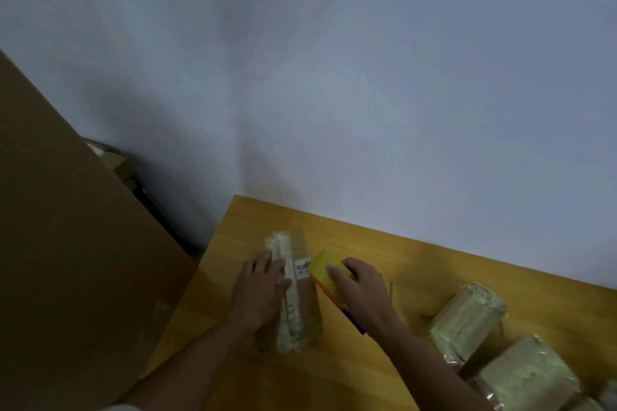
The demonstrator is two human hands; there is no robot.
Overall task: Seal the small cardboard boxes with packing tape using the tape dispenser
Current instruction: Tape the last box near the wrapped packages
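A small cardboard box [305, 304] lies on the wooden table [417, 260], with a wrinkled strip of clear tape running along its top. My left hand [262, 287] lies flat on the box's left side, fingers spread over the tape. My right hand [359, 287] grips a yellow tape dispenser [329, 274] with an orange and blue edge, held right beside the box's right side. Whether the dispenser touches the box is unclear in the dim light.
Two more small boxes wrapped in clear tape, one [467, 324] and another [527, 377], sit at the right of the table. A large brown cardboard sheet [66, 243] leans at the left. A pale wall [367, 77] stands behind the table.
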